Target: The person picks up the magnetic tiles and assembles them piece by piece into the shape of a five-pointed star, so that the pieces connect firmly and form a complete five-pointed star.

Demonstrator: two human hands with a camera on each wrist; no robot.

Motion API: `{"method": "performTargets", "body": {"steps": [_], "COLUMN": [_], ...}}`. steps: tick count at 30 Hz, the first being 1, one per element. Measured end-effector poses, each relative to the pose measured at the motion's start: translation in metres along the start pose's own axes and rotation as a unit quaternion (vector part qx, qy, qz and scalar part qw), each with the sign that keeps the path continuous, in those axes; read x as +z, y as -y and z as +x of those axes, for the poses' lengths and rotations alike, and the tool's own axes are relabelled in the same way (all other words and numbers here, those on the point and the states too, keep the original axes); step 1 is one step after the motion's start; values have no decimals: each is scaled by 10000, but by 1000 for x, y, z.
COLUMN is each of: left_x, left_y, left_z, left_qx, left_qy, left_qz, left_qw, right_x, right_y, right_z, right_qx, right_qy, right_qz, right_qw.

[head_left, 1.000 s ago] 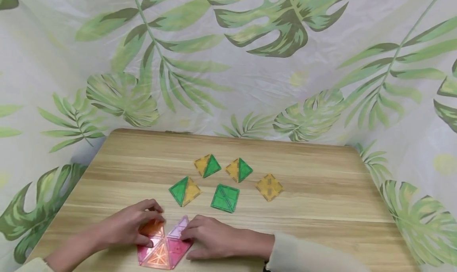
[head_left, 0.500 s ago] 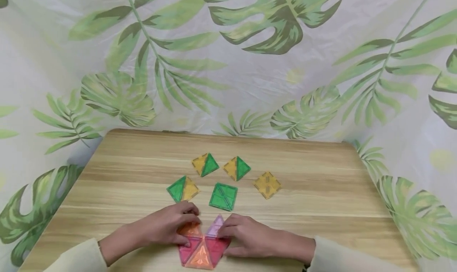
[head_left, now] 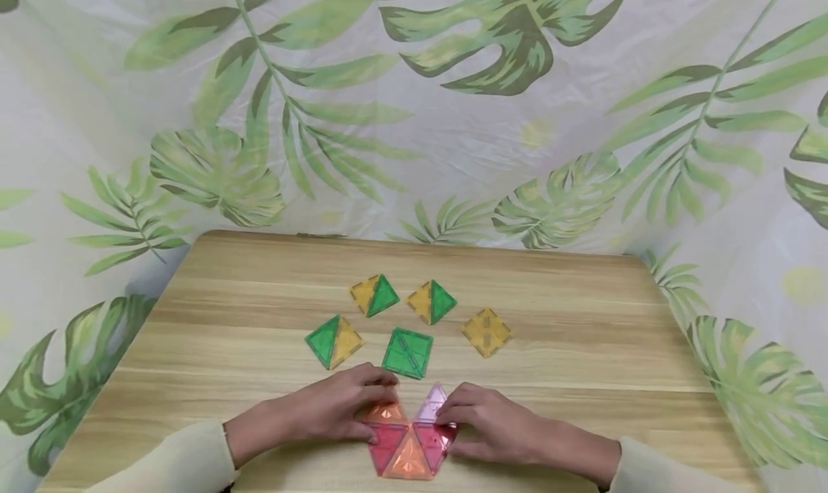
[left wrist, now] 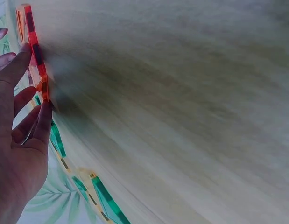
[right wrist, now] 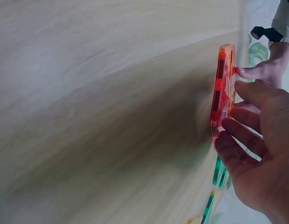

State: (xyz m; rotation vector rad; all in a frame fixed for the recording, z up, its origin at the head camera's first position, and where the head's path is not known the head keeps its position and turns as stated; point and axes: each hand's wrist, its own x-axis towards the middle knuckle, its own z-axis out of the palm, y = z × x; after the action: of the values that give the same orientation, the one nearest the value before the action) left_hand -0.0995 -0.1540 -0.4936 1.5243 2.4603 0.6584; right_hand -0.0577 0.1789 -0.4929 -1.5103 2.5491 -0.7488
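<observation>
Five triangular magnetic tiles lie joined in a fan near the table's front edge in the head view: an orange tile (head_left: 389, 412), a pinkish-red tile (head_left: 387, 441), another orange tile (head_left: 410, 458), a second pinkish-red tile (head_left: 430, 437) and a light purple tile (head_left: 428, 408). My left hand (head_left: 339, 405) holds the fan's left side, fingers at the upper orange tile and thumb on the red one. On the opposite side, my right hand (head_left: 491, 422) grips with fingers over the purple tile's edge and thumb beside the red tile. The wrist views show the fan (left wrist: 38, 56) edge-on.
Behind the fan sit a green square (head_left: 407, 352), a yellow square (head_left: 486, 332) and three green-and-yellow pairs, including a left pair (head_left: 334, 342), each made of two triangles. The wooden table (head_left: 582, 378) meets a leaf-patterned cloth (head_left: 453, 155) at its back edge.
Both hands have slid the joined fan of tiles rightward along the table's front, to below the green square. The green and yellow tiles have stayed in place.
</observation>
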Motion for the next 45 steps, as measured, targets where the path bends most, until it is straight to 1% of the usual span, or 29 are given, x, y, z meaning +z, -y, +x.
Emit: {"method": "performTargets", "body": {"steps": [4, 8, 14, 18, 20, 22, 25, 27, 31, 36, 40, 45], "left_x": [4, 6, 6, 7, 7, 7, 5, 5, 3, 3, 1, 0], "left_y": [0, -1, -3, -3, -3, -3, -3, -2, -2, -3, -4, -4], "left_z": [4, 3, 5, 6, 5, 3, 1, 0, -1, 1, 4, 5], "left_qx": [69, 30, 50, 124, 113, 20, -187, -350, -572, -712, -858, -915], "left_qy": [-58, -109, -169, -240, -295, -367, -465, -490, -418, -202, -3, 101], "left_qz": [2, -5, -37, 55, 89, 93, 4, -72, -179, -162, -149, -138], "left_qw": [10000, 9999, 9998, 9996, 9995, 9993, 9987, 9982, 9973, 9971, 9962, 9957], "right_x": [-1, 0, 1, 3, 4, 5, 8, 10, 12, 11, 9, 8], "right_y": [-3, -3, -1, 0, 1, 2, 2, 2, -3, -9, -12, -14], "right_z": [-4, -6, -8, -9, -10, -10, -8, -5, 1, 9, 13, 13], "right_qx": [-42, -67, 10, 95, 257, 561, 1141, 1476, 1888, 2230, 2247, 2188], "right_qy": [-89, -125, -151, -222, -368, -561, -818, -879, -760, -374, -138, -85], "right_qz": [41, 87, 282, 294, 210, 189, 267, 369, 523, 758, 796, 742], "right_qw": [9999, 9999, 9995, 9993, 9988, 9967, 9897, 9844, 9777, 9711, 9711, 9729]}}
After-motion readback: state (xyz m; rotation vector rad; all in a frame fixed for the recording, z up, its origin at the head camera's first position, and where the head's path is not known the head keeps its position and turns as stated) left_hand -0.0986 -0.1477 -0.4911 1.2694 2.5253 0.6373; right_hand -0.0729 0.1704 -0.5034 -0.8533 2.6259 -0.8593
